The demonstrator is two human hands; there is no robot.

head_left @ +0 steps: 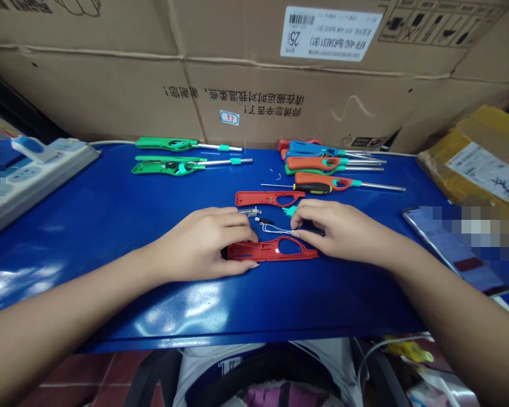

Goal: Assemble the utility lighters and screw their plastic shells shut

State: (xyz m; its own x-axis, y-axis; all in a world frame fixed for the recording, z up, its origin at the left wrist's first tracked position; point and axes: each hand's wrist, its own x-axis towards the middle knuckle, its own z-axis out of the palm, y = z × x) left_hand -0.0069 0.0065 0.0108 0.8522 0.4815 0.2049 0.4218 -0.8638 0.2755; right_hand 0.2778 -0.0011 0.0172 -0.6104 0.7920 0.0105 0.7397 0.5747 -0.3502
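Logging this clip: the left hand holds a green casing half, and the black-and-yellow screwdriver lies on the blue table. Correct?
Not quite: the head view shows the left hand holding a red casing half, not green. The screwdriver does lie on the blue table.

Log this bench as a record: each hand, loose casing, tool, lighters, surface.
Left hand: holds the left end of the near red casing half
Right hand: pinches thin white wires
Loose casing: far red casing half, beyond the near one
Tool: screwdriver, shaft pointing left
Lighters, left: two green lighters, the nearer opened
Lighters, right: multicoloured lighters, bunched
Surface: glossy blue table
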